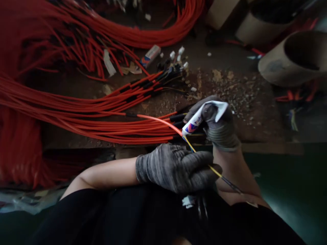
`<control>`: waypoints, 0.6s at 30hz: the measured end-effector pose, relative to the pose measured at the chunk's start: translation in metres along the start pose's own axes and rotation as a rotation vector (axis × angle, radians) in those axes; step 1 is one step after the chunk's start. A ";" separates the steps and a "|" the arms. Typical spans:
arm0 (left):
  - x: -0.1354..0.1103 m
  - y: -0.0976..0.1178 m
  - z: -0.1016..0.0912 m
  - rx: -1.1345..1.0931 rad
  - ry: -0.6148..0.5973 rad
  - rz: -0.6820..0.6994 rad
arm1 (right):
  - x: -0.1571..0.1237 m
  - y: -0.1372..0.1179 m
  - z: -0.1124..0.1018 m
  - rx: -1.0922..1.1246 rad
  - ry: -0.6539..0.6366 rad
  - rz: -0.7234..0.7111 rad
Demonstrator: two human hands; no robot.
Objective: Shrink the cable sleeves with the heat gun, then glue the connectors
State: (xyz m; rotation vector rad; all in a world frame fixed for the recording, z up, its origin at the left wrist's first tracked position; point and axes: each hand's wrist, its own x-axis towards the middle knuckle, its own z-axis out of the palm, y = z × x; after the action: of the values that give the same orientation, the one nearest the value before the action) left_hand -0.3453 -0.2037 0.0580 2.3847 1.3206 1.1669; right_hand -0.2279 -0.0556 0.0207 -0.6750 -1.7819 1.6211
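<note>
My left hand [178, 167], in a grey knit glove, is closed around the thin yellow and dark wires [216, 171] of an orange-sheathed cable [160, 121]. The wires run out past its fingers toward my right forearm. A white plastic connector [188, 201] hangs below that hand. In my gloved right hand [221, 127], the fingers are wrapped around a white squeeze tube [194, 124] with red and blue print, its back end bent over. The tube's tip is at the spot where the orange sheath ends and the thin wires begin; whether they touch, I cannot tell.
Bundles of orange cables [89, 105] cover the left of the worn bench [260, 126], their black-sleeved ends beside my hands. A small printed box [150, 56] and white connectors [180, 54] lie behind. Cardboard tubes [276, 63] stand at right. Small scraps [237, 88] litter the surface.
</note>
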 end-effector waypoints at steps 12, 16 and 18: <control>0.002 0.012 0.023 0.158 -0.154 0.018 | 0.010 -0.014 -0.003 -0.135 -0.486 -0.111; 0.004 0.004 0.008 0.171 -0.047 0.052 | 0.000 -0.002 -0.018 -0.155 -0.257 -0.088; 0.018 -0.009 -0.002 0.132 0.055 -0.024 | -0.009 0.001 -0.024 -0.181 -0.063 -0.104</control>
State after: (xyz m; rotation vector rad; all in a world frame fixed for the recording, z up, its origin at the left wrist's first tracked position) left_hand -0.3472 -0.1848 0.0648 2.4349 1.4832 1.1816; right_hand -0.2041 -0.0464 0.0198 -0.6062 -1.9924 1.4390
